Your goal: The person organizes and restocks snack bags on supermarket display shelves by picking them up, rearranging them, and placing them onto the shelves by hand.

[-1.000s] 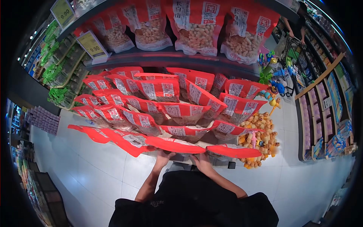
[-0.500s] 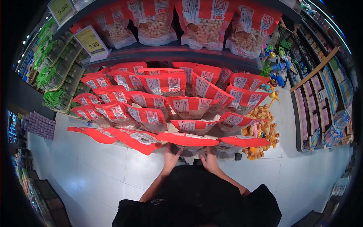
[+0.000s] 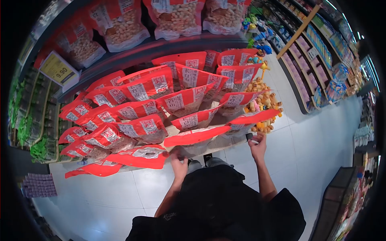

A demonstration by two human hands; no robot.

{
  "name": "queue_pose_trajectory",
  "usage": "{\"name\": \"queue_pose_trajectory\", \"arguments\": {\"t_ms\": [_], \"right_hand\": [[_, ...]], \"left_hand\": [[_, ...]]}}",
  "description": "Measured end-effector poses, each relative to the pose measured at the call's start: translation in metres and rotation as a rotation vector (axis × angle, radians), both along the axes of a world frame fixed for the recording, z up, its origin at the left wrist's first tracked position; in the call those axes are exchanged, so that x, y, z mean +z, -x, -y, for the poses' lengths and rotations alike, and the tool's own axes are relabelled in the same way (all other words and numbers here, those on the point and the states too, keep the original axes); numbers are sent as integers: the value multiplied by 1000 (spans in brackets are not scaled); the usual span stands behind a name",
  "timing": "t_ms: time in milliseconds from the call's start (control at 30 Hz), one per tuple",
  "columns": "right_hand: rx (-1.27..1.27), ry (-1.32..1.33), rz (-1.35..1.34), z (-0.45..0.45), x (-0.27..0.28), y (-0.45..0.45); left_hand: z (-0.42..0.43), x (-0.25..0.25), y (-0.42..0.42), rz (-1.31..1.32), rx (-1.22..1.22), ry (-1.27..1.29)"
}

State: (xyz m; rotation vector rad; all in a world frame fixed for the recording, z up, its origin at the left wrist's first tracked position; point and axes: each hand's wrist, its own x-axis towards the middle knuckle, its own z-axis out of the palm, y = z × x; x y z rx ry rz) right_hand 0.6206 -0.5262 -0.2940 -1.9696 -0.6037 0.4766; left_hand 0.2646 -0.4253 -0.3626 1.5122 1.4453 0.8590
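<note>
Rows of red and silver bags stand upright on a low display in front of me. My left hand is at the display's front edge, just under a front-row red bag; its fingertips are partly hidden, and I cannot make out whether it holds anything. My right hand is raised at the right front corner, its fingers curled close to a small black block and a small whitish item. Whether it grips either of them is unclear.
Above the display, a dark shelf holds bags of peanuts and a 9.90 price sign. Small plush toys hang at the right end. Stocked shelving stands across the tiled floor.
The view has turned, tilting the display. My right hand has moved away from my left hand, out to the display's right front corner. My left hand stays at the front edge.
</note>
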Motion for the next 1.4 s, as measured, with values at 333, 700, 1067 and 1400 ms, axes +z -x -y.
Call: {"name": "queue_pose_trajectory", "arguments": {"t_ms": [333, 700, 1067, 1400], "right_hand": [[377, -273, -312, -42, 39, -57], [820, -89, -250, -82, -2, -93], [899, -91, -348, -84, 1, -99], [868, -234, -308, -75, -11, -97]], "left_hand": [[9, 11, -17, -85, -54, 36], [3, 277, -105, 204, -1105, 164], [-231, 379, -268, -29, -224, -486], [-363, 353, -381, -189, 372, -466]]}}
